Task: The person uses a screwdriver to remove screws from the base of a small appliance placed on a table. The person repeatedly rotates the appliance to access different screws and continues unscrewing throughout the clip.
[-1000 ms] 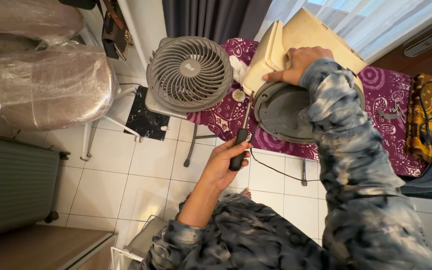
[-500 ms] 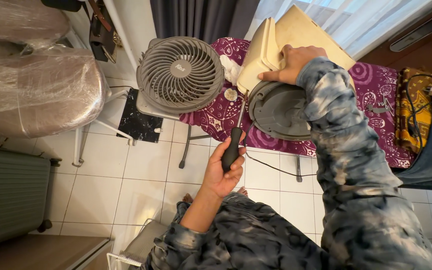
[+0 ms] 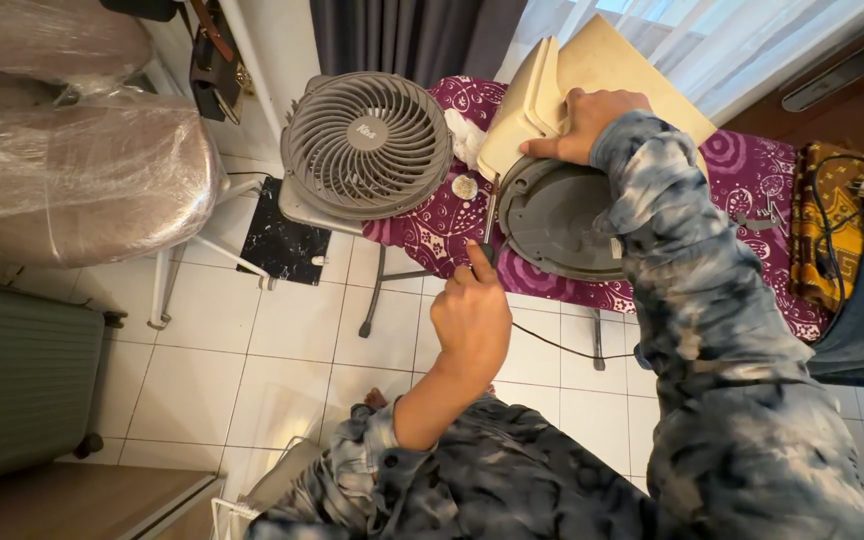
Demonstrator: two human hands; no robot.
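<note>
While the camera looks straight down, the left hand [image 3: 472, 318] sits at centre frame, fingers curled tight round the dark handle of a screwdriver [image 3: 489, 240], its forefinger laid along the grip. Only a sliver of that handle shows above the knuckles; the thin shaft runs up from it to the left rim of the round grey fan base [image 3: 557, 215], and whether the tip actually touches there is hard to tell. Up at upper centre-right, the right hand [image 3: 592, 122] is clamped over the edge of the cream-coloured fan body [image 3: 552, 95], fingers folded on its top edge, thumb pointing left along the side. That cream body stands tilted against the grey base, both resting on the purple patterned table [image 3: 432, 225]. Just left of them, a grey round fan grille [image 3: 367, 143] lies face up on the table's left end, overhanging it. Between grille and base sits a small round silvery disc [image 3: 465, 186], with a crumpled white cloth [image 3: 467, 135] above it. A thin black cord [image 3: 562, 345] trails down over the white tiled floor [image 3: 282, 340]. Upper left, plastic-wrapped chairs [image 3: 72, 170]; a black marbled board [image 3: 282, 240] on the floor below the grille.
</note>
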